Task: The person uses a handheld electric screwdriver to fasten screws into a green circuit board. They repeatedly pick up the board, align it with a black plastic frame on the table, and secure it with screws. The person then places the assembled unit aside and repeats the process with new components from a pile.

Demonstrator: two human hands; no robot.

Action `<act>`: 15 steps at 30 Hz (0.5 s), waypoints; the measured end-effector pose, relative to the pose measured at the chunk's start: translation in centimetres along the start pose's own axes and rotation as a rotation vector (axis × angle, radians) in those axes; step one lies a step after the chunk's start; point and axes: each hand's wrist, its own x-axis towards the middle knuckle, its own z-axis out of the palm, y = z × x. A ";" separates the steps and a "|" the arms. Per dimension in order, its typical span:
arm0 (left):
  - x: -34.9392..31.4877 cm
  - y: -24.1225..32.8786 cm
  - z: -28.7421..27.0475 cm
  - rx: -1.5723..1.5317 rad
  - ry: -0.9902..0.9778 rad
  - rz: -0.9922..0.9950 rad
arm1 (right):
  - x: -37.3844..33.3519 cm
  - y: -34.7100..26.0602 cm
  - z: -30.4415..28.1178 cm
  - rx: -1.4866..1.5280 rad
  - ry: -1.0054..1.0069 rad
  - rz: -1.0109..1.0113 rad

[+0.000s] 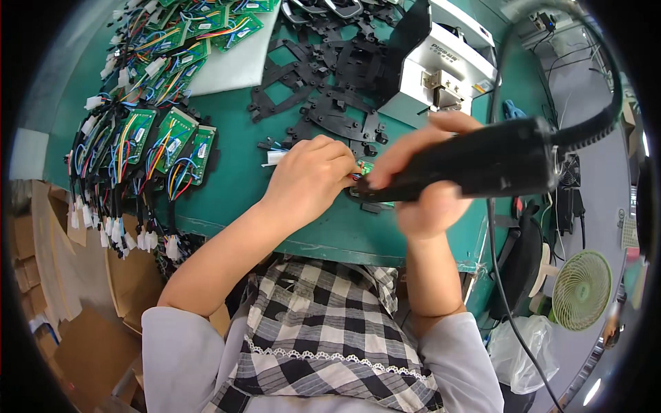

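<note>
My right hand (434,210) is wrapped round a black corded electric screwdriver (492,160), which lies nearly level and is slightly smeared by motion. Its tip end points left at a small green circuit board (366,167) on the table. My left hand (310,177) has its fingers bent and closed on that board's left edge, beside red and blue wires. Between my hands and the tool, most of the board is covered. A white connector (275,158) with blue and black leads sticks out left of my left hand.
Many wired green circuit boards (175,138) are heaped at the left, their plugs hanging over the table edge. Black plastic brackets (337,113) lie behind my hands. A white-and-black machine (441,69) stands at the back right. The tool's cable (497,275) runs down the right side, near a green fan (582,289).
</note>
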 end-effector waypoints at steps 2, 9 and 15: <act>-0.6 1.2 -1.4 0.015 -0.044 -0.004 | 0.1 -0.4 -0.8 0.262 0.365 0.033; -0.7 2.6 -0.7 0.083 -0.064 0.120 | 2.2 -0.5 -7.2 0.896 0.106 0.164; -3.0 0.9 -11.5 0.377 0.352 -0.083 | 1.7 0.5 -9.6 0.930 0.133 0.164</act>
